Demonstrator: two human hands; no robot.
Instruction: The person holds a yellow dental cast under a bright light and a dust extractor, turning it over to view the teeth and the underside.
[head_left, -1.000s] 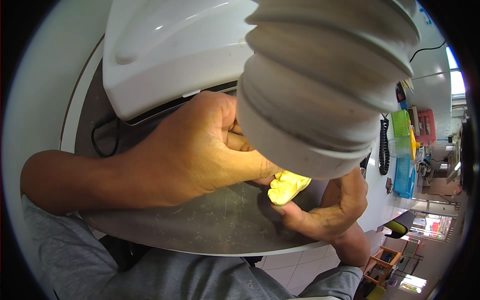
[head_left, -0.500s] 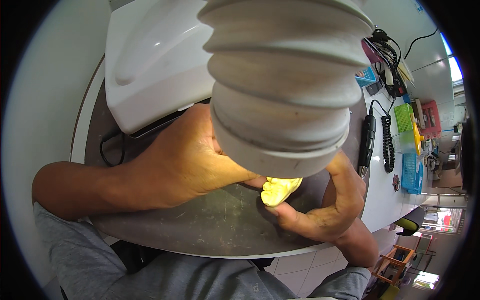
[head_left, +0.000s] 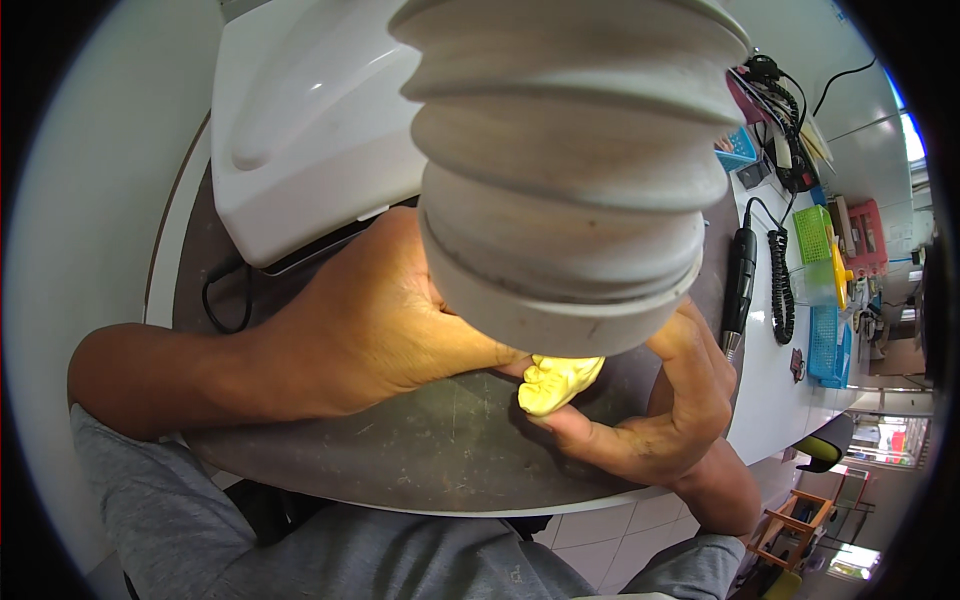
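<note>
Far left on my feed: a white glossy housing (head_left: 310, 130) on the dark tabletop (head_left: 430, 455). Next, left hand (head_left: 385, 325), thumb side up, reaching in to touch the yellow molded piece (head_left: 560, 385) at its left edge; I can't tell whether it grips, fingertips hidden. Piece sits between both hands, over the tabletop, just below the mouth of a ribbed grey hose (head_left: 570, 180). Right hand (head_left: 668, 430) pinches it, thumb at the lower end, index tip hidden from me. Farther right: black handpiece (head_left: 740, 280), coiled cord (head_left: 780, 290), blue basket (head_left: 828, 345).
</note>
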